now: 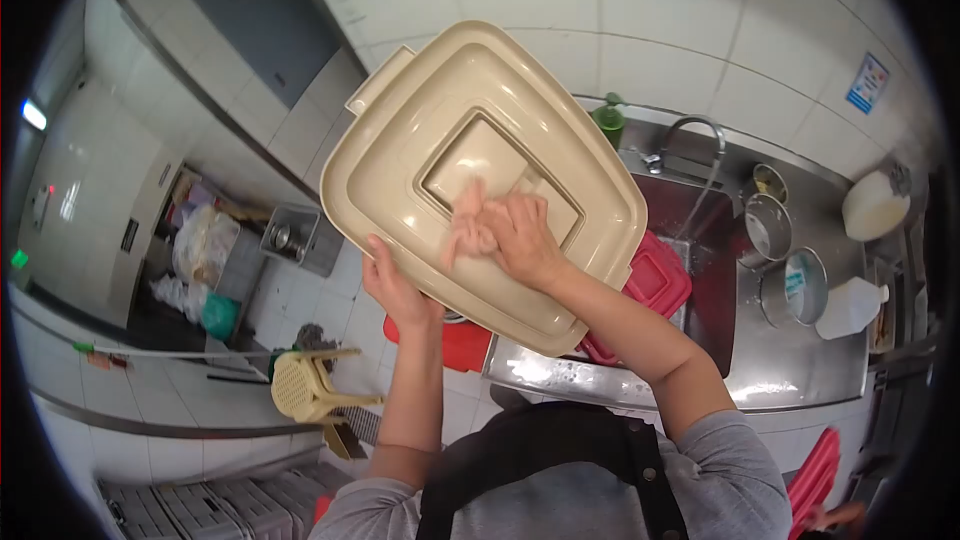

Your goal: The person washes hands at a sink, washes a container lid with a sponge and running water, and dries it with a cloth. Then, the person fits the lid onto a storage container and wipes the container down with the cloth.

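Observation:
A large beige plastic lid (400, 155) with a sunken square centre is tilted up in front of me, above the left side of the sink. My left hand (397, 290) grips its lower left rim, thumb on the upper face and the other fingers hidden underneath. Near the middle of the lid, my right hand (525, 238) is closed on a crumpled pink cloth (466, 230), which lies against the lid's surface. The cloth is slightly blurred.
Red lids (660, 275) lie in the steel sink (712, 285), where the faucet (700, 122) is running. Metal pots (768, 228) and a white jug (850, 308) stand right. A yellow stool (300, 385) is at lower left. Another person's hand (835, 517) shows at lower right.

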### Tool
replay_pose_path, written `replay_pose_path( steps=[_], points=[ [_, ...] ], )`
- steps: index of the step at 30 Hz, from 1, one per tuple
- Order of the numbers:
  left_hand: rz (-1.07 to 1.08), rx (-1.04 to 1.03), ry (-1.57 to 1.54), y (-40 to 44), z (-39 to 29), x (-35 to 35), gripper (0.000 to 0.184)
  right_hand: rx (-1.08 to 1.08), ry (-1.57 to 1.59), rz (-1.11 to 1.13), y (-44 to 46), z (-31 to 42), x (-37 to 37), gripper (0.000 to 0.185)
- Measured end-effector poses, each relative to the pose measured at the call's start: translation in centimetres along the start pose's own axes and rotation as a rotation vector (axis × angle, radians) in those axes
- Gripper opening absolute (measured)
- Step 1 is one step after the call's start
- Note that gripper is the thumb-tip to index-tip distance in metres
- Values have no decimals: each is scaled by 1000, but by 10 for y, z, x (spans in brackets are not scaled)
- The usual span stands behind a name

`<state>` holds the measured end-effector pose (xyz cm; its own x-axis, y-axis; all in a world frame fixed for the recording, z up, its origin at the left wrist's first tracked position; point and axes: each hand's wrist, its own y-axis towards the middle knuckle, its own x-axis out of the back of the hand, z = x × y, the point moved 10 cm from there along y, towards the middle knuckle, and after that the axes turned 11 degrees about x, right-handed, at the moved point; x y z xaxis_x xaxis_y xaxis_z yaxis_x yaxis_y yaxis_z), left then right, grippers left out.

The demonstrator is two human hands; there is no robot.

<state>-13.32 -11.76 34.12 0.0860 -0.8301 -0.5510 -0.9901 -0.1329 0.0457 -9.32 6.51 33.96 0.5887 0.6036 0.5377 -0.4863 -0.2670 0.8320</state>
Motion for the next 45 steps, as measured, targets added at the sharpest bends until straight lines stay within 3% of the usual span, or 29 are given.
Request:
replay_pose_path(
  steps=[1, 3, 6, 8, 10, 11, 13, 14, 15, 17, 21, 23, 25, 27, 31, 33, 34, 35, 36, 37, 39, 41, 43, 45],
  points=[
    [28, 0, 1, -7, 6, -12, 47, -6, -21, -17, 12, -14, 16, 40],
    [139, 55, 33, -25, 28, -41, 47, -403, -114, -363, 11, -78, 81, 34],
    [199, 50, 75, -57, 54, -76, 47, -447, -313, -521, 36, -91, 131, 32],
    [179, 95, 14, -66, 62, -93, 42, -276, -6, -514, 41, -63, 126, 24],
    [143, 137, -59, -74, 70, -100, 37, 74, 405, -324, 30, -26, 87, 17],
    [142, 145, -102, -74, 72, -101, 37, 84, 402, -317, 22, -17, 91, 17],
    [139, 144, -145, -76, 74, -103, 37, -277, 681, -209, 14, -28, 86, 16],
    [147, 131, -103, -80, 75, -104, 36, -332, 640, -382, 15, -33, 113, 22],
    [155, 118, -62, -84, 76, -106, 35, -328, 642, -378, 27, -32, 121, 22],
    [132, 60, 19, -85, 86, -100, 34, -26, 360, -402, 53, -3, 145, 23],
    [154, 25, 76, -80, 80, -93, 31, 169, -123, -167, 57, -9, 134, 22],
    [140, 77, 58, -84, 66, -94, 34, -180, 135, -125, 50, -106, 135, 19],
    [197, 43, 101, -83, 48, -91, 38, -318, -351, -206, 33, -155, 180, 22],
    [164, 39, 150, -68, 44, -83, 41, -115, -418, -108, 17, -161, 164, 30],
    [128, 44, 174, -50, 37, -70, 48, -286, -410, 85, -61, -153, 144, 35],
    [71, 45, 104, -37, 35, -64, 52, -683, -290, 197, -140, -164, 126, 34],
    [37, 22, 66, -24, 30, -55, 50, -696, -291, 209, -164, -160, 119, 34],
    [8, -4, 29, -14, 26, -46, 49, -855, -242, 190, -198, -165, 115, 31],
    [16, 8, 37, -8, 24, -46, 49, -1015, -192, 162, -226, -165, 112, 29],
    [37, -2, 45, -3, 21, -51, 49, -1032, -199, 153, -222, -148, 116, 29],
    [79, 13, 56, 7, 28, -60, 49, -1110, 262, -71, -214, -113, 101, 31],
    [12, -28, 66, 12, 37, -57, 49, -1096, -114, 358, -230, -83, 63, 33],
    [3, -34, 64, 17, 46, -61, 49, -925, 220, 385, -206, -21, 31, 32],
    [29, -36, 33, 24, 46, -64, 57, -977, 262, 147, -188, -7, 25, 30]
  ],
)
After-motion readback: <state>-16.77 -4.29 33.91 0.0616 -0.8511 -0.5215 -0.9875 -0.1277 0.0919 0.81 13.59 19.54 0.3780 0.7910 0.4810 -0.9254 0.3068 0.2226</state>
